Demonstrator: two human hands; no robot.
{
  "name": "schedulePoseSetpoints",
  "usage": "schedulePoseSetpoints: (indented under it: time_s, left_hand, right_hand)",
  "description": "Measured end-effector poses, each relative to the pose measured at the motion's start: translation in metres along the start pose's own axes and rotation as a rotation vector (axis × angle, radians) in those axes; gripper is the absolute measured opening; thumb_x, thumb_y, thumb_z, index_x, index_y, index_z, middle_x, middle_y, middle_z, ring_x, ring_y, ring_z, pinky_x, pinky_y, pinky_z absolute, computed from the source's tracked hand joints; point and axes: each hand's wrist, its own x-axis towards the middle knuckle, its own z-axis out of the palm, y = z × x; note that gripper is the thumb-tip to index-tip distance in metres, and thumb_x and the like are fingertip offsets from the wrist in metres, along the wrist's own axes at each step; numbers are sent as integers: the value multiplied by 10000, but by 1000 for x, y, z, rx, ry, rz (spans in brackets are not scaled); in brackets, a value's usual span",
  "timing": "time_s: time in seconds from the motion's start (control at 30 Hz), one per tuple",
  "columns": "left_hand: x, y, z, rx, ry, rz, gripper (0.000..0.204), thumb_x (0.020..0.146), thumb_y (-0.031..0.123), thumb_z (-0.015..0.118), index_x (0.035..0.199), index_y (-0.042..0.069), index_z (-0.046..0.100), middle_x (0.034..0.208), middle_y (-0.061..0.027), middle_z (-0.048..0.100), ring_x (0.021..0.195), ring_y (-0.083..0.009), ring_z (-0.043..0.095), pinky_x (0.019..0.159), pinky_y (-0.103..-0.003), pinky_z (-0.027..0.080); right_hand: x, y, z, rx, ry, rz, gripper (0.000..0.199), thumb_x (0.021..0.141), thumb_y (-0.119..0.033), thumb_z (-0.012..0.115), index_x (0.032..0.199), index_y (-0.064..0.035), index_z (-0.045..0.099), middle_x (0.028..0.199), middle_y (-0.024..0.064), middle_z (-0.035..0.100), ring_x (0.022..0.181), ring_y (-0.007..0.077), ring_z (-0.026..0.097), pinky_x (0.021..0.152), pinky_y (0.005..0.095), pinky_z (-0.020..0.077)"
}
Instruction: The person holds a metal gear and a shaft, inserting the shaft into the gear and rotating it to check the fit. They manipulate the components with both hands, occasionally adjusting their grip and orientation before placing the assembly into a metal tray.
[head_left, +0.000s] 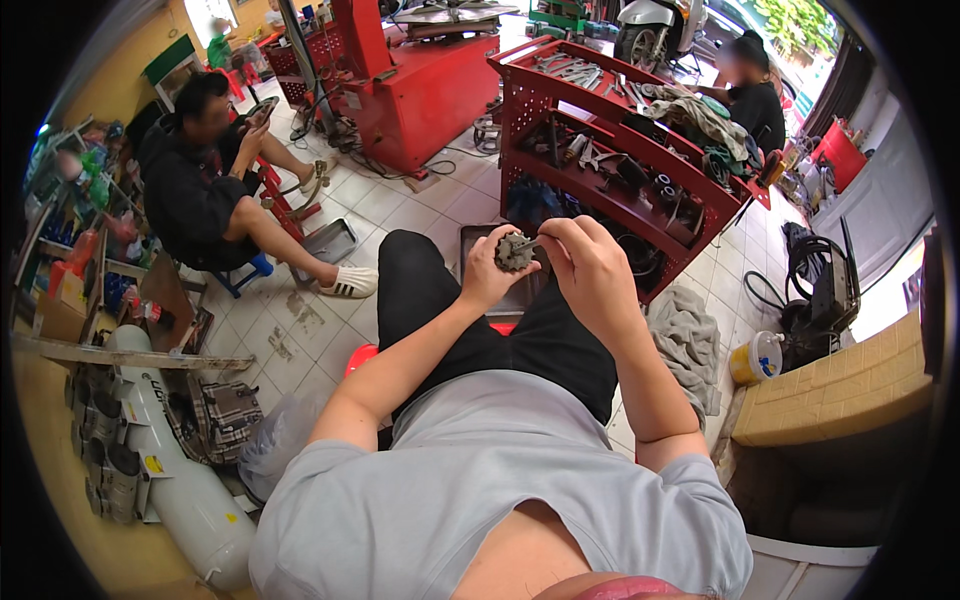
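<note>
Above my lap, my left hand point(488, 274) is closed around a round, dark, toothed metal part point(513, 255) that looks like a gear. Its toothed rim faces up between my thumb and fingers. My right hand point(592, 272) reaches in from the right with thumb and index finger pinched on a thin metal piece point(530, 243), whose end meets the face of the part. Whether that piece is a tool or a pin is too small to tell. Below my hands, a dark metal tray point(468, 238) lies on the floor, partly hidden by my hands and legs.
A red tool cart point(620, 108) with wrenches and rags stands ahead to the right. At the left sits a person point(195, 185) holding a phone, near another tray point(330, 243). Grey cloth point(684, 335) and a white-yellow bucket point(757, 358) lie right; a white tank point(185, 485) lies left.
</note>
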Motion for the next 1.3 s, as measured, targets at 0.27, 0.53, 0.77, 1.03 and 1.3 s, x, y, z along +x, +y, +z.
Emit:
schedulePoseSetpoints:
  time_s: [0.27, 0.53, 0.77, 1.03, 1.3]
  left_hand:
    - [-2, 1, 2, -98, -213, -237, 559, 655, 227, 882, 1110, 94, 586, 959, -96, 691, 928, -249, 679, 816, -363, 526]
    - [-5, -47, 0, -712, -838, -517, 569, 795, 84, 762, 1309, 12, 527, 1066, -18, 663, 966, -103, 623, 876, -277, 493]
    - [-2, -59, 0, -931, -767, -805, 340, 922, 162, 616, 1245, 58, 604, 1011, 25, 673, 874, -72, 624, 818, -253, 489]
    - [-6, -75, 10, -1045, -489, -632, 405, 916, 68, 612, 1305, -25, 546, 1103, -66, 678, 975, -130, 642, 907, -278, 486]
    - [-4, -61, 7, -1122, -310, -634, 383, 919, 46, 598, 1294, -16, 551, 1082, -77, 689, 952, -122, 655, 891, -264, 496]
  right_hand:
    - [4, 20, 17, -102, 105, -53, 184, 821, -29, 616, 998, -27, 564, 818, 132, 565, 824, 317, 587, 704, 414, 490]
    - [-2, 44, 35, -173, -18, -17, 194, 785, -28, 609, 975, -36, 569, 832, 132, 579, 836, 307, 601, 727, 397, 504]
    - [-2, 43, 42, -149, 1, -53, 203, 782, -37, 610, 981, -40, 569, 836, 124, 594, 832, 302, 611, 719, 401, 509]
    - [-1, 39, 37, -112, 60, 122, 226, 842, -199, 691, 953, -39, 576, 811, 142, 631, 760, 326, 636, 652, 408, 506]
    - [2, 32, 30, -4, 20, 230, 255, 832, -248, 719, 888, -37, 587, 727, 140, 635, 658, 308, 642, 578, 390, 494]
